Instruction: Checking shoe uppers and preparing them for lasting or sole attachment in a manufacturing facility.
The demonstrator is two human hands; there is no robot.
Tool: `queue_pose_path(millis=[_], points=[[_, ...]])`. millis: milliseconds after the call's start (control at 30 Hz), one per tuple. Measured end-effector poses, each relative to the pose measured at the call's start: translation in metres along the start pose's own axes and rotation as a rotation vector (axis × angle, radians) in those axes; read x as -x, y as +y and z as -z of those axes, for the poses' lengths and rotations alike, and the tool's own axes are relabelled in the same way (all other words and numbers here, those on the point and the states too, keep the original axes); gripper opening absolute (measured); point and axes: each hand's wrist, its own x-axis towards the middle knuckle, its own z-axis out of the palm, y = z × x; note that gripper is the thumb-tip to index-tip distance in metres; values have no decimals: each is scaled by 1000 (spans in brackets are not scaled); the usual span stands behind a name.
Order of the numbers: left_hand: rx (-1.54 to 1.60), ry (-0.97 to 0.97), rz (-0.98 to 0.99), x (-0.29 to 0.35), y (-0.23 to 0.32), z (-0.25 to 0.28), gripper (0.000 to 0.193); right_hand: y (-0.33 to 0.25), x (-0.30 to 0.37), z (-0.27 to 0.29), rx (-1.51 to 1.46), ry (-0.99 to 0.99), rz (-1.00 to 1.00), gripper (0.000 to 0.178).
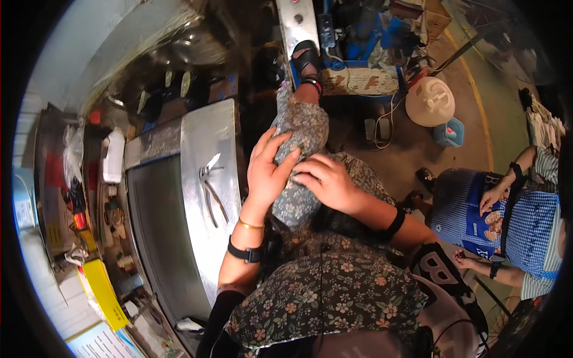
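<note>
My left hand [270, 168] lies with its fingers spread on the knee of my floral trousers [310, 122]. Beside it, my right hand [327, 182] rests on the same knee, its fingers loosely bent and slightly apart. Neither hand holds anything that I can see. The raised leg ends in a black sandal [306, 58] set against a pale metal bar [296, 24]. A dark floral apron [334, 292] covers my lap. Left of my left forearm, a pair of pliers [209, 194] lies on a shiny metal plate [197, 134].
A dark panel [164, 221] adjoins the plate. Farther left are a white bottle [113, 155] and a yellow box [102, 292]. On the right stand a whitish jug [430, 101] and a blue bucket [449, 132]. A person in a blue checked apron [531, 230] is close by.
</note>
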Motion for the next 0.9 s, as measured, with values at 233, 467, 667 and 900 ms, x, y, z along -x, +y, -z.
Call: queue_pose_path(millis=[233, 467, 667, 900], points=[[27, 10, 55, -1, -7, -1, 41, -2, -9, -4, 23, 17, -10, 9], [-73, 20, 30, 0, -1, -2, 42, -6, -6, -2, 85, -19, -39, 10], [-75, 27, 29, 4, 3, -2, 42, -1, 0, -10, 72, 35, 7, 10], [-94, 17, 13, 7, 1, -8, 41, 11, 4, -9, 31, -17, 39, 14]])
